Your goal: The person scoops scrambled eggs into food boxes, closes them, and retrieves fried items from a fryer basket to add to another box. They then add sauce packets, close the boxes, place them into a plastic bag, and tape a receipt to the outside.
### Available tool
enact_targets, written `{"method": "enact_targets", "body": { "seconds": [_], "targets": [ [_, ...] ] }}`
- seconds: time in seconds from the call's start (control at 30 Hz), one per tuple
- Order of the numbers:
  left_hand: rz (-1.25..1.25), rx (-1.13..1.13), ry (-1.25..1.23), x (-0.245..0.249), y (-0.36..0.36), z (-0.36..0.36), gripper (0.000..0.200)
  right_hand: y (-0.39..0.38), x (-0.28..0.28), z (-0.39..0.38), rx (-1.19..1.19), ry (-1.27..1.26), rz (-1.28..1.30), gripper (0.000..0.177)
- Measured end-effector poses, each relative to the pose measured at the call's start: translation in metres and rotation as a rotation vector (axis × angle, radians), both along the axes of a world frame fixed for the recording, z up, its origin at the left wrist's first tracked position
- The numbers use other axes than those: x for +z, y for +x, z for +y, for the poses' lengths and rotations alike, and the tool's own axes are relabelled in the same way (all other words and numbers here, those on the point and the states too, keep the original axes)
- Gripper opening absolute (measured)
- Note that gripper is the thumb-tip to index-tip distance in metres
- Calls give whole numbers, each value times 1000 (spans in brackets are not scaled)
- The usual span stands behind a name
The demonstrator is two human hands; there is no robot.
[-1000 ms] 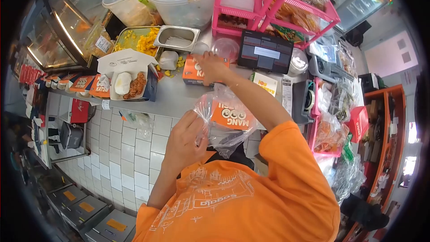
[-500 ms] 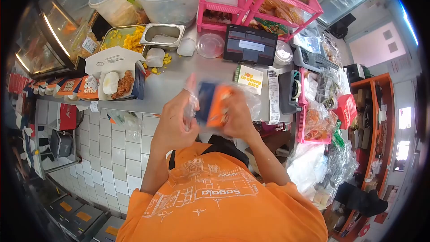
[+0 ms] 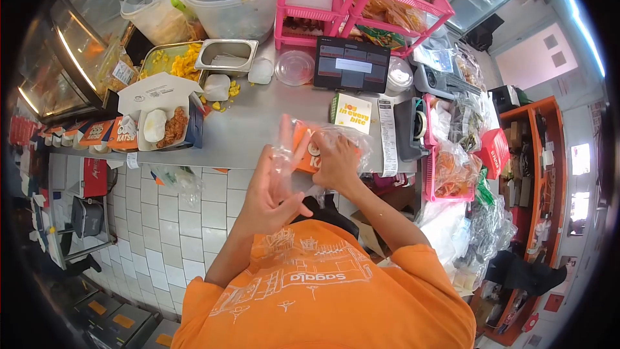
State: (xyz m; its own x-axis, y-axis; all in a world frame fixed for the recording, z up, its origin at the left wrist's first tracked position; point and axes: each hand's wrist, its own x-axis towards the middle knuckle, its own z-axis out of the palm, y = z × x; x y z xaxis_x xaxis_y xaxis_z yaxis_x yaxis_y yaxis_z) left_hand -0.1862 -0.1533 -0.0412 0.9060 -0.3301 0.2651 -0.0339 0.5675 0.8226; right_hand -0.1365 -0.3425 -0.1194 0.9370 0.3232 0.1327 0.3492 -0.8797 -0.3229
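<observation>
An orange food box [image 3: 308,163] with white lettering is at the counter's front edge, with clear plastic [image 3: 355,145] around its right side. My right hand [image 3: 336,163] is closed over the top of this box. To its left, my left hand [image 3: 270,195] is raised with fingers spread, and thin clear plastic covers its upper fingers. Just behind the orange box sits a white box [image 3: 352,115] printed "joy in every bite". A long paper receipt [image 3: 387,139] lies to the right of both boxes.
On the left, an open box [image 3: 194,137] holds rice and fried chicken. Behind stand a metal pan [image 3: 226,57], a clear round lid [image 3: 295,68], a tablet [image 3: 351,66] and pink racks [image 3: 310,13]. To the right are a tape dispenser [image 3: 409,142] and a pink basket [image 3: 450,197].
The orange box has gone from being held up and turned between both hands to sitting lower at the counter edge. My left hand has let go and spread its fingers.
</observation>
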Motion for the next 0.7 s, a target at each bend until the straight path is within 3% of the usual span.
{"method": "enact_targets", "body": {
  "seconds": [0.07, 0.2, 0.27, 0.3, 0.37, 0.43, 0.47, 0.5, 0.53, 0.6, 0.63, 0.7],
  "targets": [
    [7, 19, -51, -1, 2, 6, 77, 11, 0, -2, 29, 133, 124, 62],
    [-16, -5, -35, -5, 6, 2, 75, 15, -10, 12, 38, 67, 60, 56],
    [-136, 186, -90, -17, 20, 1, 70, 30, -22, 5, 247, 98, 160, 61],
    [-134, 175, -90, -16, 22, 4, 70, 31, -15, -1, 236, 99, 160, 61],
    [-90, 331, 101, -12, 33, 18, 67, 35, 16, -22, 449, 80, 128, 57],
    [-86, 284, 171, -12, 37, 27, 66, 77, 57, -62, 430, 474, 447, 34],
    [-75, 244, 241, -12, 35, 29, 64, 98, 67, -89, 209, 653, 603, 30],
    [-61, 257, 244, -11, 32, 29, 64, 108, 73, -95, 18, 385, 341, 44],
    [-57, 236, 254, -7, 31, 28, 63, 124, 24, -114, 122, 149, -7, 55],
    [-61, 219, 271, 0, 34, 28, 61, 150, -76, -135, 245, -303, -134, 70],
    [-81, 202, 320, 2, 35, 29, 61, 163, -97, -136, 252, -299, -136, 70],
    [-95, 190, 378, 5, 37, 30, 60, 181, -122, -130, -66, -220, 240, 86]
  ]
}}
